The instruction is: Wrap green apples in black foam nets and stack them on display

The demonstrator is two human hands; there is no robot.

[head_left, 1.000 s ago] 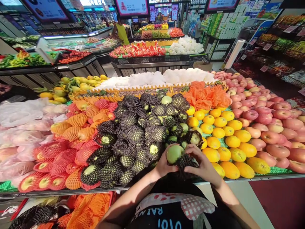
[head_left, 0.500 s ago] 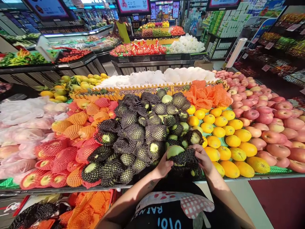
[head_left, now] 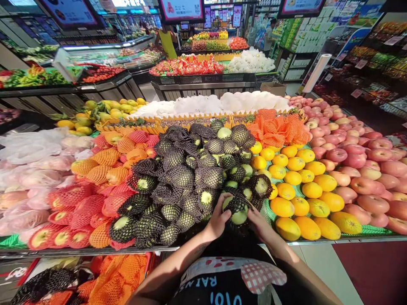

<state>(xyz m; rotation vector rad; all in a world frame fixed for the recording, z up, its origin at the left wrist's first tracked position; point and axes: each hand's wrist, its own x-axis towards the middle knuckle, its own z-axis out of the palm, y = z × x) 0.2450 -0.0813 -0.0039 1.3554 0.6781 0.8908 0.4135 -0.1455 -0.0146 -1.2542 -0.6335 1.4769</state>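
Between my hands is a round, pale green fruit [head_left: 239, 216], partly covered by a black foam fruit net [head_left: 234, 204]. My left hand [head_left: 218, 217] is closed around the fruit's left side, thumb toward me. On the other side, my right hand [head_left: 258, 219] has its fingers bent against the net's right edge; they are partly hidden. Just beyond lies a heap of green fruits in black foam nets [head_left: 181, 174]. A netted fruit [head_left: 262, 186] with its pale top showing sits close to my right hand, and a few bare green ones show nearby.
Yellow-orange fruits [head_left: 309, 228] lie on green matting to the right, with red apples [head_left: 370, 202] past them. Red and orange netted fruits [head_left: 90, 207] fill the left. Loose orange foam nets [head_left: 275, 129] are piled behind. Below the counter edge, more nets [head_left: 122, 277] lie in a box.
The net now wraps over the fruit's top and far side, with green showing toward me. My right hand has come inward and lower, nearer my left.
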